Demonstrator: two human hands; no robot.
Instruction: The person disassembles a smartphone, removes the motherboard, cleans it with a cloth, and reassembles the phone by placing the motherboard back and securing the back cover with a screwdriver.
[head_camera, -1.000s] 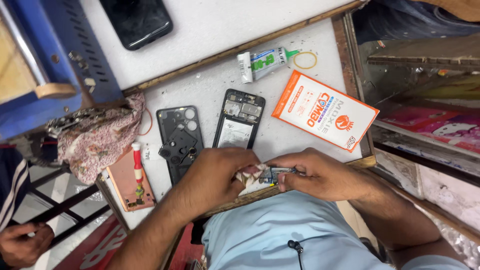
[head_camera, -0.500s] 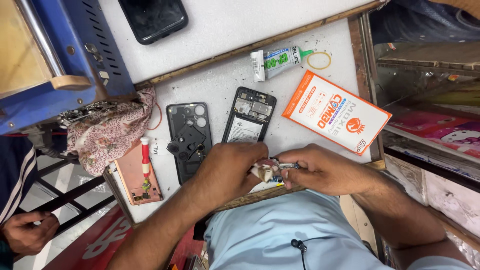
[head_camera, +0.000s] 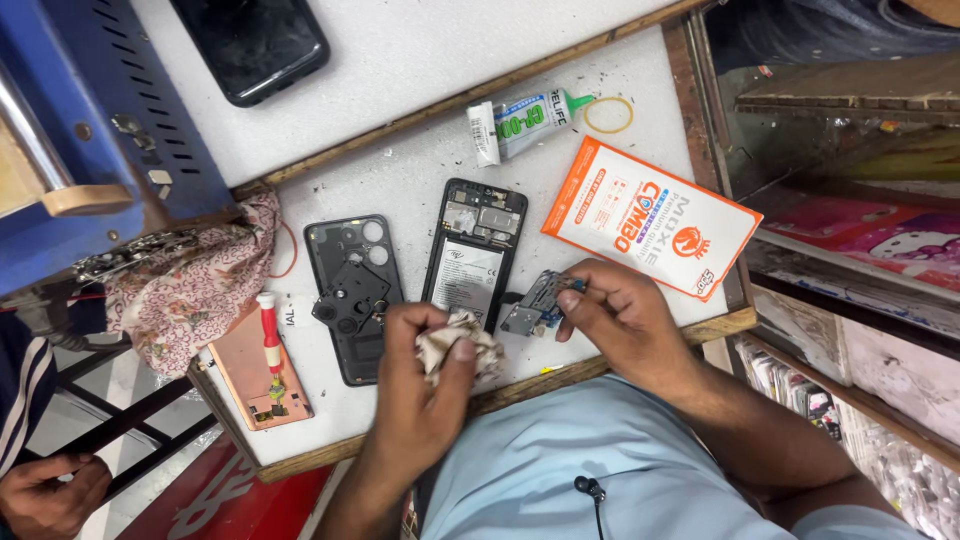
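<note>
My left hand (head_camera: 415, 375) grips a crumpled, stained cloth (head_camera: 465, 340) near the table's front edge. Just to its right, my right hand (head_camera: 620, 315) pinches a small metal phone part (head_camera: 535, 305) above the table. Behind my hands lies an opened phone body (head_camera: 472, 250) with its battery showing. To its left sits a black phone back frame (head_camera: 350, 290) with a small black camera piece on it.
A glue tube (head_camera: 520, 122) and a rubber band (head_camera: 608, 114) lie at the back. An orange-and-white packet (head_camera: 650, 220) lies right. A copper-coloured plate (head_camera: 255, 375) carries a red screwdriver (head_camera: 270, 335). A floral rag (head_camera: 190, 285), a blue machine (head_camera: 90, 140), a dark phone (head_camera: 255, 45). Another person's hand (head_camera: 50, 495).
My hands have come apart: the left now bunches the cloth, the right holds the metal part off to the right. The view has shifted closer to the table.
</note>
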